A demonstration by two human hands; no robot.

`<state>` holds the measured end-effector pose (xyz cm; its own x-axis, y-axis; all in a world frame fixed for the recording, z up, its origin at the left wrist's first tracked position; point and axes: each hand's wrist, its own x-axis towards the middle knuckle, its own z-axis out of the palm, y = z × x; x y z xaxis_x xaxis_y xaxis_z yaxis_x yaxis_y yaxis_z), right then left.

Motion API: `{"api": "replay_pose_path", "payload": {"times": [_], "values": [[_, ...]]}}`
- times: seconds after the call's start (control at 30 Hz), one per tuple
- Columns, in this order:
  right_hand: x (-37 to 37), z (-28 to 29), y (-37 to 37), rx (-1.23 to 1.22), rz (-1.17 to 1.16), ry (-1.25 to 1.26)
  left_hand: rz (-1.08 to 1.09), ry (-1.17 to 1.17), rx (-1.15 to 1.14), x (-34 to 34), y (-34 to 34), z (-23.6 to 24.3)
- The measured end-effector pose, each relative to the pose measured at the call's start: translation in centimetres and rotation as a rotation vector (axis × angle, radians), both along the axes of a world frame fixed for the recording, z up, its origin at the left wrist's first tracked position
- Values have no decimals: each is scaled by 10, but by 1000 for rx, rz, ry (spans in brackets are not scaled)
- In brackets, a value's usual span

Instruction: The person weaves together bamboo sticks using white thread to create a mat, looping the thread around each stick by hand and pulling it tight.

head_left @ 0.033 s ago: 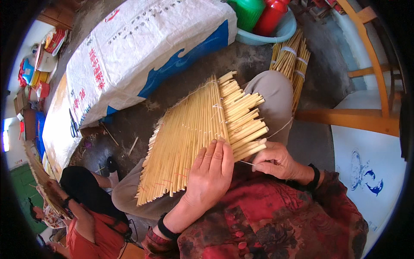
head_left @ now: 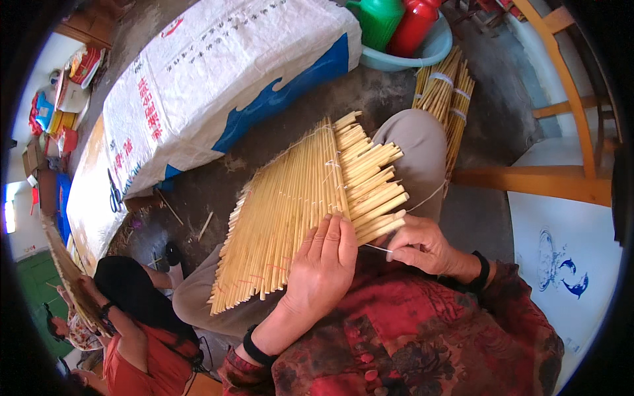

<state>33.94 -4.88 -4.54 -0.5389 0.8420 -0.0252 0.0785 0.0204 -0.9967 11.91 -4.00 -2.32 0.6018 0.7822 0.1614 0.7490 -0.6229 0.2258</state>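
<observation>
Grey concrete floor (head_left: 376,92) spreads beneath a cluttered workroom. Nearest is the red-and-dark patterned jacket (head_left: 409,330) of the person, with a dark band on each wrist. The left hand (head_left: 322,264) lies back upward on a mat of slender straw-coloured sticks (head_left: 277,204), its fingers stretched side by side across the sticks near the right edge; its thumb is hidden, so I cannot tell whether it also clasps from below. Just to its right, the right hand (head_left: 422,245) pinches a thin white cord (head_left: 378,248) between thumb and fingers, the cord running taut to the mat's nearer right corner. The mat rests across the person's lap, tilted, with uneven stick ends jutting out along its right side and a raised grey-trousered knee (head_left: 419,142) beside them. Farther off, a large white woven sack (head_left: 218,72) with a blue wave print stretches across the upper left, black-handled scissors (head_left: 115,193) near its lower left end. Two tied stick bundles (head_left: 437,89) stand beyond the knee, near a pale blue basin (head_left: 439,56) holding a green flask (head_left: 381,26) and a red flask (head_left: 413,30). At far left, a co-worker in orange (head_left: 152,363) holds another mat (head_left: 74,277), a green door (head_left: 34,277) behind.
</observation>
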Motion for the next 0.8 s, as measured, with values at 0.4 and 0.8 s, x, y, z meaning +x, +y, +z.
{"api": "replay_pose_path", "payload": {"times": [0.4, 0.8], "values": [[-30, 17, 32, -253, 88, 477, 198, -77, -171, -1, 25, 14], [-83, 53, 57, 1, -154, 393, 346, -201, -218, -11, 77, 41]]}}
